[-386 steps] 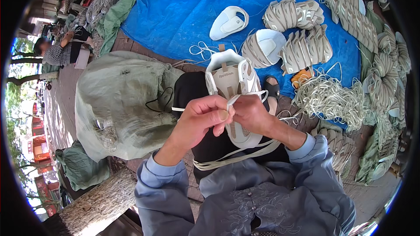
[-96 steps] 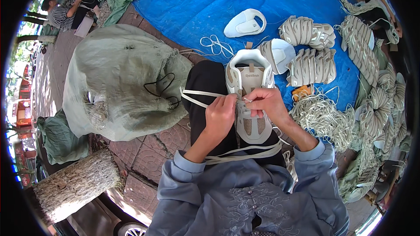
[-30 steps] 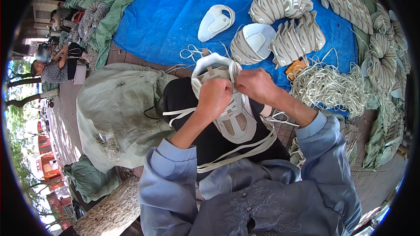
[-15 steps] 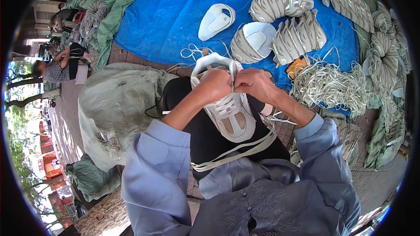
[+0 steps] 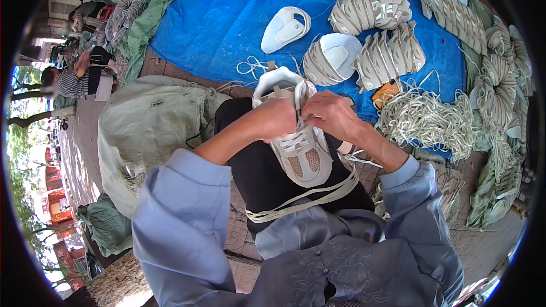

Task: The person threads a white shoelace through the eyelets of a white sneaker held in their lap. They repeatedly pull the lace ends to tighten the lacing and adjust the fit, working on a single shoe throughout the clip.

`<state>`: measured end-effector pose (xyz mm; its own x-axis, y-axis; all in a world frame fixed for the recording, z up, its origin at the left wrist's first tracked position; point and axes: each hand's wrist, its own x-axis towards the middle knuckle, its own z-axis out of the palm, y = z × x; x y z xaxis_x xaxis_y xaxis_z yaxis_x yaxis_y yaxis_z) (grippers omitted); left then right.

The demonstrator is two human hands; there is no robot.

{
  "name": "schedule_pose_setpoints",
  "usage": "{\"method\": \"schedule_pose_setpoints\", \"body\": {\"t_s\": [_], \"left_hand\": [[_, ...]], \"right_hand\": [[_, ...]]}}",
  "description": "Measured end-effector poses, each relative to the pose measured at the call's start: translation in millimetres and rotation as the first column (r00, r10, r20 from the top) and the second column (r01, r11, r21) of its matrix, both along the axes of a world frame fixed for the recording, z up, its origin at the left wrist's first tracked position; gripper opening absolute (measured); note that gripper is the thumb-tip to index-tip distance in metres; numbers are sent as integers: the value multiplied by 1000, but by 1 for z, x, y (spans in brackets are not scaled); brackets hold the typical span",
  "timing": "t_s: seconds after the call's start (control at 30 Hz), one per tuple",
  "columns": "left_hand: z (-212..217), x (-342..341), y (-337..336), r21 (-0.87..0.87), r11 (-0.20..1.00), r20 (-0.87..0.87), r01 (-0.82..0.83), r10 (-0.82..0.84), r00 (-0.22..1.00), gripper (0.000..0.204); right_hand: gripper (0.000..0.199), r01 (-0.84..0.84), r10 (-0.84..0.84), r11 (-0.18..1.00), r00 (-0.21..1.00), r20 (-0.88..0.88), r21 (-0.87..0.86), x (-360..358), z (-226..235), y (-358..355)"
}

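A white and beige shoe (image 5: 298, 148) lies on my black-trousered lap, toe toward me. My left hand (image 5: 277, 118) and my right hand (image 5: 328, 113) meet over its upper eyelets, both pinching the white shoelace (image 5: 296, 118) there. Laced crossings run down the shoe's middle. A bundle of flat white laces (image 5: 307, 196) lies across my thigh below the shoe.
A blue tarp (image 5: 227, 17) spreads ahead with white shoe uppers (image 5: 284, 25), stacked beige uppers (image 5: 387, 51) and a heap of laces (image 5: 426, 119). A large pale green sack (image 5: 153, 125) sits at my left. People sit far left (image 5: 79, 74).
My hands have worked up from the shoe's middle to its top eyelets. My left elbow has swung out and the view has shifted slightly.
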<state>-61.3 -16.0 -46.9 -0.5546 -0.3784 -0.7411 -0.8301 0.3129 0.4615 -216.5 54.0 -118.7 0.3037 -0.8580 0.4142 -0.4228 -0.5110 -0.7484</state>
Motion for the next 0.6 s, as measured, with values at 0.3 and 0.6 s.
{"method": "schedule_pose_setpoints", "body": {"t_s": [0.3, 0.6], "left_hand": [[74, 71, 59, 743, 492, -351, -453, 863, 362, 14], [31, 85, 64, 971, 232, -237, -52, 924, -301, 13]], "right_hand": [[16, -20, 4, 943, 999, -48, -332, 18, 37, 20], [13, -268, -259, 702, 767, 587, 660, 16, 50, 2]]}}
